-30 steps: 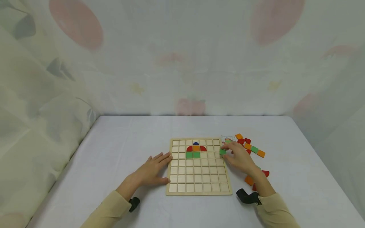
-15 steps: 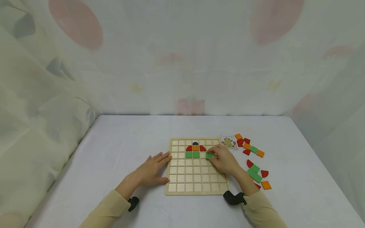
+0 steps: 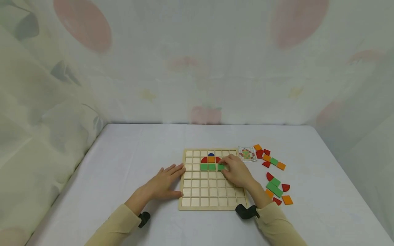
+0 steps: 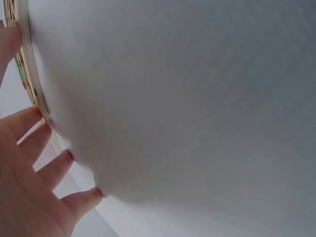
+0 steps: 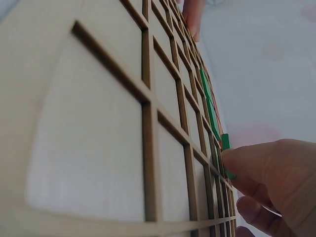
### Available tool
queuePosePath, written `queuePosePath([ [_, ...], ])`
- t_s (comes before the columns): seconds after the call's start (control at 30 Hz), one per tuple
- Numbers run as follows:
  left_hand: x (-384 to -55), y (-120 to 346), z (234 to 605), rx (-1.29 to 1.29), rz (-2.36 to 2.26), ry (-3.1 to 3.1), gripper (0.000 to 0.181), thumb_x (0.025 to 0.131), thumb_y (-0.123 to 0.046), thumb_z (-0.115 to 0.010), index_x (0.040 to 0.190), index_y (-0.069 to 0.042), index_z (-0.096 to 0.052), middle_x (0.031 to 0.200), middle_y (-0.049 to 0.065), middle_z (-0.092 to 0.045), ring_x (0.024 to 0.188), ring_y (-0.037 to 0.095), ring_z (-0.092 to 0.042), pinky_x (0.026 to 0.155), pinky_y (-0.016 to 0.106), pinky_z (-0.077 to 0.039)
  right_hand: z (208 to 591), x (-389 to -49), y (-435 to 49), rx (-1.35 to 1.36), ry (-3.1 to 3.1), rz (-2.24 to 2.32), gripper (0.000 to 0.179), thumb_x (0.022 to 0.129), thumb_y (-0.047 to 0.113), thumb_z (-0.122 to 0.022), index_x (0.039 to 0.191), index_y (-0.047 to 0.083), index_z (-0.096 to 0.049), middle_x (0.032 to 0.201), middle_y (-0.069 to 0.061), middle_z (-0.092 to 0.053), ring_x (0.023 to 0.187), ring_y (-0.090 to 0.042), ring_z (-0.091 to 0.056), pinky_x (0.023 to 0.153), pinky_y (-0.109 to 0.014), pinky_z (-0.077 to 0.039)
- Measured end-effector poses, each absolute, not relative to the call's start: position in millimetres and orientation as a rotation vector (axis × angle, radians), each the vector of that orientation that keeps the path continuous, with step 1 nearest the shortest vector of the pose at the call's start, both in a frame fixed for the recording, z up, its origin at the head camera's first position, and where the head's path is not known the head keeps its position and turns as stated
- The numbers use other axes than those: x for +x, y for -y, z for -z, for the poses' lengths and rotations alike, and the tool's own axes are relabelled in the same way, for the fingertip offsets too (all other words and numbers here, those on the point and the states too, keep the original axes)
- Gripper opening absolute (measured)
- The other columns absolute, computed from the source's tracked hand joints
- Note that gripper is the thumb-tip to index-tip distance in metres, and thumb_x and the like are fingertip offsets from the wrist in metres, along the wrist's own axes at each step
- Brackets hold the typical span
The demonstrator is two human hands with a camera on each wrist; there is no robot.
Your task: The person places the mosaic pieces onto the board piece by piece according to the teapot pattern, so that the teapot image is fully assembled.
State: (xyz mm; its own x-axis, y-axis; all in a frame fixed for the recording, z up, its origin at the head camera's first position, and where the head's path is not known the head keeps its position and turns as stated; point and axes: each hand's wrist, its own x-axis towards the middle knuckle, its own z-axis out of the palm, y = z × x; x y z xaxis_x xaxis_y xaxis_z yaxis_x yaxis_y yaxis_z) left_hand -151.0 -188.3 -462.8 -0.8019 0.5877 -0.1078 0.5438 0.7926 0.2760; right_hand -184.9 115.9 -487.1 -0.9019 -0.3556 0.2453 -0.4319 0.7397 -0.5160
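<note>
Right hand (image 3: 237,172) pinches green tile (image 3: 220,167) over grid board (image 3: 212,209), toward board's far edge; left hand (image 3: 163,184) lies spread, touching board's left edge. Tile may snag on dividers (image 5: 153,163) if lowered askew; close grip may nudge adjacent red piece (image 3: 218,159).

Clock centred on the bench (image 3: 138,143), which has a pale covering. Backdrop (image 3: 234,34), 12 o'clock: pale cloth, red print (image 3: 206,115) low down by the far edge; faded red ovals at 11 (image 3: 83,24) and 1 (image 3: 298,24). Left drape (image 3: 46,136), 10 o'clock: creased, greyish markings. Right drape (image 3: 369,112), 2 o'clock: pale, faint reddish print. Details blurred.
</note>
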Motion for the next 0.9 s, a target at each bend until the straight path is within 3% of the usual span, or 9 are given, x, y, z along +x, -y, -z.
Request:
queuePosePath([
  [0.9, -150.9, 189.2, 463.9, 0.895, -0.358, -2.799, 0.082, 0.079, -0.047, -0.066, 0.144, -0.011, -0.032, 0.151, 0.007, -0.025, 0.136, 0.036, -0.025, 0.1, 0.067, -0.022, 487.1, -187.0, -112.5, 0.659, 2.8, -0.738, 0.02, 0.079, 0.011, -0.068, 0.099, 0.014, -0.068, 0.095, -0.001, -0.058, 0.086, -0.018, -0.052, 0.073, -0.032, -0.044],
])
